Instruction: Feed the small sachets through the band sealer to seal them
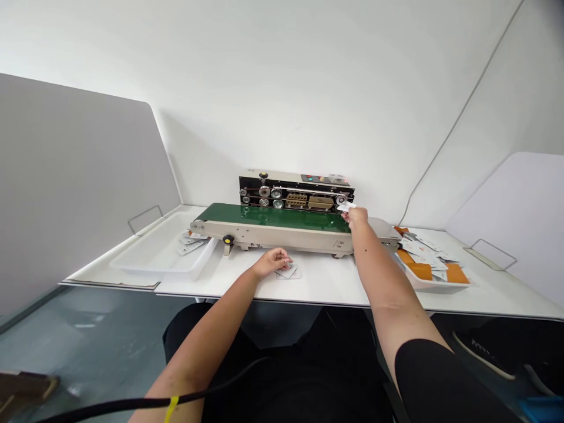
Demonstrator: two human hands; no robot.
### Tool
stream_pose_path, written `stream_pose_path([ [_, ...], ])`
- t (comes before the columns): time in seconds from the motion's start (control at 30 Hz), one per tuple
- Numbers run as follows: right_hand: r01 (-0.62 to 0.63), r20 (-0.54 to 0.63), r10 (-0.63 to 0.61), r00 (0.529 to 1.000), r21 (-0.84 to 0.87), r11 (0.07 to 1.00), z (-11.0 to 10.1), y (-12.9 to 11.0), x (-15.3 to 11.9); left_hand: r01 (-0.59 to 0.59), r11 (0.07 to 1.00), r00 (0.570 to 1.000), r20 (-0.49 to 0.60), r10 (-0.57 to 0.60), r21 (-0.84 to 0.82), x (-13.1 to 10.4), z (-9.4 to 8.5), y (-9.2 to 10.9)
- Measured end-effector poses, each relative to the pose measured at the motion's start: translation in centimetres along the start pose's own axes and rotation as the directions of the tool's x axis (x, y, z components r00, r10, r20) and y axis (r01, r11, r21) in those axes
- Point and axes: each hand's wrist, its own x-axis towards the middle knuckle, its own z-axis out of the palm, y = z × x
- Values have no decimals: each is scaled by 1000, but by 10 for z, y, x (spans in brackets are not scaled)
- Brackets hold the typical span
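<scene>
Nearest me, a black cable with a yellow tag crosses my left forearm, and my lap lies in shadow below the near edge of the tabletop. Just in from that edge, near the middle, lie a few flat white packets, overlapping, right under the fingertips of my left hand. That hand rests low over them with its fingers curled and the thumb close to them; it touches the top packet, but from this angle I cannot tell whether thumb and fingers are closed on it.

Out to the left, beyond reach of that hand as it lies now, stands a shallow white bin, with a small heap of sachets in its right end. On the right, beside my right forearm, a white tray is piled with white and orange pouches.

Farther in, the green conveyor belt runs left to right across the tabletop. My right hand is stretched out over its right end, thumb and fingers pinched together on one small white packet, which points leftward. That packet sits right at the right end of the sealing machine, in front of a round metal roller. The white wall rises behind everything.
</scene>
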Motion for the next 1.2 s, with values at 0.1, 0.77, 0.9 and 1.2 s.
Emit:
stream_pose_path([
  [0.1,-31,11,31,999,18,999,0,3,-2,-10,1000,1000,0,10,5,0,1,0],
  [0.77,227,130,-215,968,-83,970,17,-3,-71,-61,994,998,-12,62,86,2,-2,-4],
  [0.9,711,142,-698,702,-199,675,-9,38,-145,-167,906,980,-39,198,388,1,-2,-4],
  [1.2,897,856,-394,336,-163,411,-36,167,-241,-194,597,962,33,270,778,3,8,-14],
])
